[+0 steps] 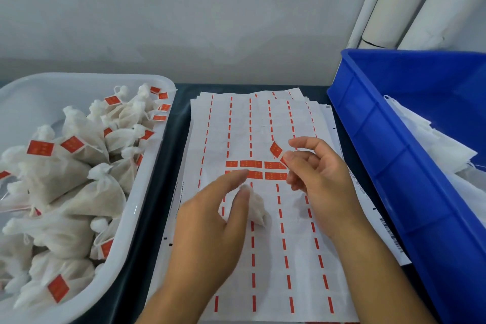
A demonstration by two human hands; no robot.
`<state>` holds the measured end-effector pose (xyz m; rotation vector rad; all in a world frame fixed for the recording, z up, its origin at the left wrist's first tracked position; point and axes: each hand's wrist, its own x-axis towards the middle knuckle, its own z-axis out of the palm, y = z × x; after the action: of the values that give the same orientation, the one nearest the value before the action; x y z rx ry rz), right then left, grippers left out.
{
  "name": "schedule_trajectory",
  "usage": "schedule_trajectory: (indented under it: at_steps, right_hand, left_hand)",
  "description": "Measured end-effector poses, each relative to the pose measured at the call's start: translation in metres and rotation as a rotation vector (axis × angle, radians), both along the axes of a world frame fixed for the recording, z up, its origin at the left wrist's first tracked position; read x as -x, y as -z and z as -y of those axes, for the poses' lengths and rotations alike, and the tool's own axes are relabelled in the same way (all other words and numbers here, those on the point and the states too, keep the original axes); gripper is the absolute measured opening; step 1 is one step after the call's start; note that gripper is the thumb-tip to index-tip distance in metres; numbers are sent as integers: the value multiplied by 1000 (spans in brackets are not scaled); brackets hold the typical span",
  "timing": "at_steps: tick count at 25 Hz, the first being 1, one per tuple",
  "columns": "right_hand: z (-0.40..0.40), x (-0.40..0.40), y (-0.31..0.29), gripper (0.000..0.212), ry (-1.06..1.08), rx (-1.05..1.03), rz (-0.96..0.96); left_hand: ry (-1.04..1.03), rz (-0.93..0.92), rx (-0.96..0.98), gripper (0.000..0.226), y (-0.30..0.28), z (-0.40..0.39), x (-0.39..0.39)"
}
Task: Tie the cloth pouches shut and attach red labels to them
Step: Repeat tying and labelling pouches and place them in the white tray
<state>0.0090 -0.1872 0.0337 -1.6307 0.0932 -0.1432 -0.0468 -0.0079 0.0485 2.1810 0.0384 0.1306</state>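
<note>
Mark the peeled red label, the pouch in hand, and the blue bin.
red label (276, 149): head view, middle of its lifted end.
cloth pouch (257, 206): head view, its bulging body.
blue bin (373, 123): head view, its near wall.

One head-worn camera looks forward and steeply down from close above the desk (178, 118), facing a pale wall (184, 8); both forearms enter from the bottom edge.

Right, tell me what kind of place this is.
Probably a small packing workstation: a white tub full of tied, labelled cloth pouches, stacked red label sheets, and a blue plastic crate of white fabric.
</note>
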Motion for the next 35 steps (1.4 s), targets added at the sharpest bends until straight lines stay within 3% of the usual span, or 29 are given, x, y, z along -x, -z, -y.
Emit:
schedule_trajectory:
  at_steps: [1,6,11,17,24,28,31,35]
  right_hand:
    - [0,1,-1,13,-8,6,5]
    - [2,2,-3,26,-51,-52,23]
    - [3,2,-3,31,-103,-28,56]
    - [5,4,-5,35,-154,176,98]
    - [0,7,-7,32,-43,382,95]
    - [-2,8,-8,26,-9,404,111]
    - [-1,7,-7,32,-47,424,73]
    - [0,4,-3,16,-165,332,122]
  left_hand:
    - [13,2,74,23,1,3,-10]
    - [133,15,315,48,0,15,-61]
    - [237,65,484,40,9,14,-71]
    - [422,-27,447,43,21,7,-62]
    - [380,14,471,27,23,9,-58]
    - [384,1,509,39,23,13,-55]
    - [359,-1,521,46,23,13,-57]
    - [411,-42,551,47,22,10,-57]
